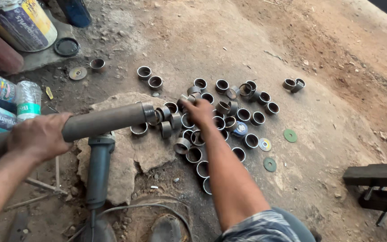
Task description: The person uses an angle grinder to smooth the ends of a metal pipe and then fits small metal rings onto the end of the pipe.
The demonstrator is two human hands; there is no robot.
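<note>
My left hand [39,136] grips a long dark steel pipe [101,121] that lies across a flat stone [131,148], with its cut end pointing right. My right hand [198,110] reaches out over a spread of several short metal pipe rings [222,85] on the dirt floor, and its fingers close on one ring [185,97] at the pile's near-left edge. Loose rings lie just past the pipe's end [165,129]. An angle grinder [98,168] rests on the stone below the pipe, with its cable trailing toward me.
Paint cans [21,22] and a plastic bottle [27,99] stand at the left. Grinding discs [290,135] lie on the ground to the right of the rings. A dark metal bench [377,177] is at the right edge. My shoe [164,228] is at the bottom.
</note>
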